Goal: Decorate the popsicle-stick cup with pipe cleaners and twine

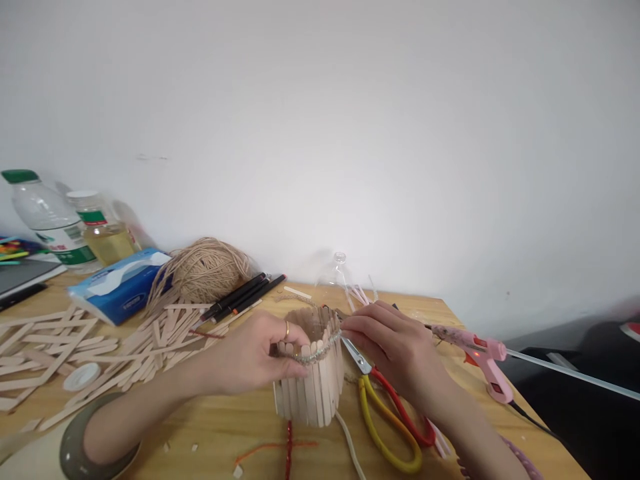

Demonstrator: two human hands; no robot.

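Observation:
In front of me stands a round cup-like holder (310, 397) made of upright wooden craft sticks. A thin glittery silver-grey trim (326, 346) runs along its outer side just below the rim. My left hand (250, 353) grips the near left rim, thumb outside and fingers inside. The fingers of my right hand (395, 340) are pinched together at the right rim, on the end of the trim. Partly under my right wrist lie scissors (373, 400) with red and yellow handles. Red and orange fuzzy strips (289, 443) and a white cord (351, 443) lie near the holder's base.
At right, a pink glue gun (480, 350) with a long glue stick rests by the table edge. Loose craft sticks (55, 350), a twine ball (207, 270), black markers (245, 297), a tissue pack (120, 283) and bottles (50, 217) fill the left. A clear bottle (340, 270) stands behind.

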